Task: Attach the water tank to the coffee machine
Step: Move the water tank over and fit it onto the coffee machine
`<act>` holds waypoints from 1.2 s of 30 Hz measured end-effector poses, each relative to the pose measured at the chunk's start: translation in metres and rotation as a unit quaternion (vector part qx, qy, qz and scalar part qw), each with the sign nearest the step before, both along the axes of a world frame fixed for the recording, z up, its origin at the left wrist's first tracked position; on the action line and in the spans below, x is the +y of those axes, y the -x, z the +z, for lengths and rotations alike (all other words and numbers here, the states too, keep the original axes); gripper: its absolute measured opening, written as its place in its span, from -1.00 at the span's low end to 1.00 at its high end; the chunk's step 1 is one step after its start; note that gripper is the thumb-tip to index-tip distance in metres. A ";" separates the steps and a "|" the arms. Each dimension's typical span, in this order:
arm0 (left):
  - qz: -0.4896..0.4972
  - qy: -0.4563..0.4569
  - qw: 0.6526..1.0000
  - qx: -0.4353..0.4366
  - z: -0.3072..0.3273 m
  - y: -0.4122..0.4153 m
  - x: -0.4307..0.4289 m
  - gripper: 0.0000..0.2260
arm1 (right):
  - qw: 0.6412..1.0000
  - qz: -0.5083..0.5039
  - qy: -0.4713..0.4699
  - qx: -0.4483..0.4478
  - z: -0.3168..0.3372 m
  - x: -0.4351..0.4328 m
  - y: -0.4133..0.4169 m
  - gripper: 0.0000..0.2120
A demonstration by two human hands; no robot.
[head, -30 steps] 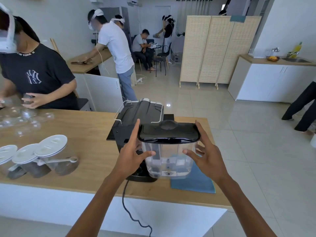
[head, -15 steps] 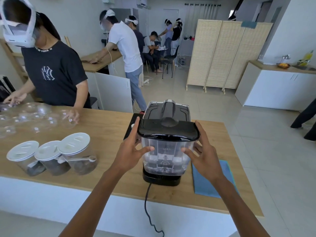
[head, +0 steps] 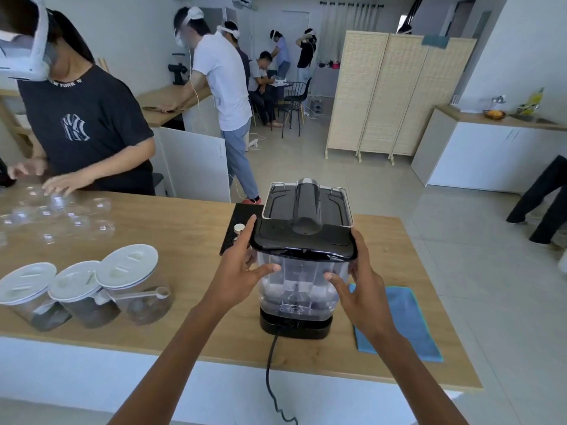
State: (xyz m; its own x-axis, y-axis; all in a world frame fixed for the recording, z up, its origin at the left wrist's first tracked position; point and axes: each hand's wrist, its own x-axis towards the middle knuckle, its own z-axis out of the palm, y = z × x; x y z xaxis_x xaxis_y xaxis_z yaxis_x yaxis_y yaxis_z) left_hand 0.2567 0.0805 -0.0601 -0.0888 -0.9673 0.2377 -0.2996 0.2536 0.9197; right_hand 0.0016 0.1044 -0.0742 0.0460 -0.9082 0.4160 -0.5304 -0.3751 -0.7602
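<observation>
Two hands (head: 237,273) (head: 362,289) hold one tank (head: 299,283), seemingly seated.

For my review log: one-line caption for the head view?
Both hands, left and right, hold the tank against the machine.

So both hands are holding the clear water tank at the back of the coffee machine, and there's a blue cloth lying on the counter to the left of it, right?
Not quite. In the head view the blue cloth lies on the counter to the right of the coffee machine, not the left. The rest holds: the left hand and right hand hold the clear water tank.
</observation>
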 end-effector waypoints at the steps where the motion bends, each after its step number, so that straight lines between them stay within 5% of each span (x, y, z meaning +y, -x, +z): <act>1: 0.001 0.000 1.000 -0.001 -0.001 0.001 0.000 -0.06 | 1.000 0.000 -0.001 -0.008 -0.002 0.001 -0.001 -0.16; 36: 0.051 0.013 0.998 -0.018 -0.037 0.011 0.001 -0.05 | 0.994 -0.108 0.022 -0.019 -0.039 0.003 -0.011 -0.20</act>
